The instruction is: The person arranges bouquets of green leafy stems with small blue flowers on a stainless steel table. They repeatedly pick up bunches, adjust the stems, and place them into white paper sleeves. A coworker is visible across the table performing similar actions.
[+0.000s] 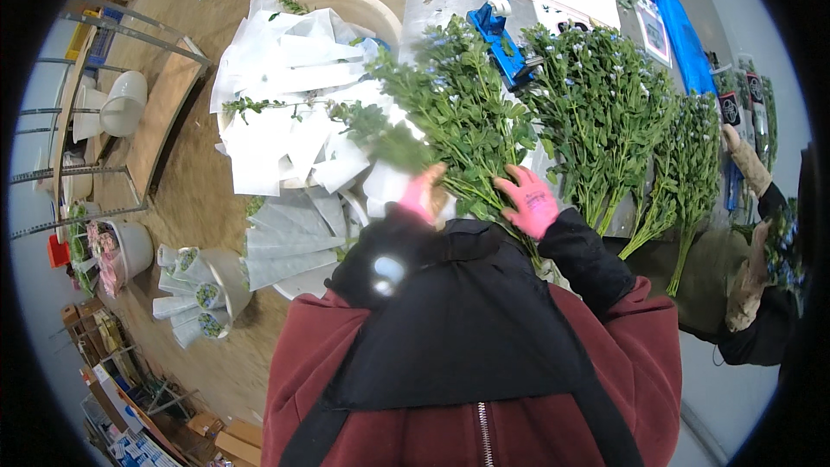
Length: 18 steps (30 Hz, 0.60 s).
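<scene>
A loose heap of leafy flower stems with small blue blooms (467, 99) lies on the table in front of me. At its left side, my left hand (422, 195) in a pink glove is closed around a leafy flower stem (393, 140), which points up and left and is smeared by motion. My right hand (529, 201), also gloved in pink, rests with fingers spread on the lower stems at the heap's right. A blue tape dispenser (503, 43) with a white roll stands beyond the heap.
More blue-flowered bunches (596, 112) lie to the right. White wrapping sheets (294, 95) cover a tub at left, with wrapped bouquets (194, 294) in a bucket below. A co-worker's gloved hands (748, 160) are at far right. A metal rack (130, 112) stands far left.
</scene>
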### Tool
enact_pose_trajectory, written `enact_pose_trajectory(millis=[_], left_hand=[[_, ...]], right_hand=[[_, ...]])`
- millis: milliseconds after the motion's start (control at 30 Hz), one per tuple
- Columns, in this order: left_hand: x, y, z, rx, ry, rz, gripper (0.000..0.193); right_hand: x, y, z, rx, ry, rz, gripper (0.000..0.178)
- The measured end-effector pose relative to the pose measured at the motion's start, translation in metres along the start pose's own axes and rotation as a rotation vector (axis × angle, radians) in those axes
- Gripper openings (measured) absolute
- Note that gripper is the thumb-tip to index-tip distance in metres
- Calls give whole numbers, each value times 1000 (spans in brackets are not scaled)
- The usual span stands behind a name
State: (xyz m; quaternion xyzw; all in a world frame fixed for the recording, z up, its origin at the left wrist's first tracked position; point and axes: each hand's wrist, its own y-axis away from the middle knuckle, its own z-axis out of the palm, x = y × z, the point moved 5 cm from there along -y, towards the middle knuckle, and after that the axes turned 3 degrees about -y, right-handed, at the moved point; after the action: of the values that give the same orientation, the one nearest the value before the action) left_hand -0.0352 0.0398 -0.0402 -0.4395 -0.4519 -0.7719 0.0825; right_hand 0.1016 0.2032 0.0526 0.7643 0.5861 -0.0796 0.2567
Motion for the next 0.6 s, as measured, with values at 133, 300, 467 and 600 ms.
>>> enact_pose_trajectory(millis=[133,300,467,600], left_hand=[[45,2,-51,662,-163,318,55],[113,11,-19,468,-625,589,46],[117,-15,24,397,-1185,479,48],[97,-42,19,256,-1266,224,48]], right_hand=[[14,15,-6,65,-54,19,43],[-19,-24,-24,460,-268,-18,15],[-28,-98,4,318,-232,144,22],[-14,-114,33,226,-168,280,20]])
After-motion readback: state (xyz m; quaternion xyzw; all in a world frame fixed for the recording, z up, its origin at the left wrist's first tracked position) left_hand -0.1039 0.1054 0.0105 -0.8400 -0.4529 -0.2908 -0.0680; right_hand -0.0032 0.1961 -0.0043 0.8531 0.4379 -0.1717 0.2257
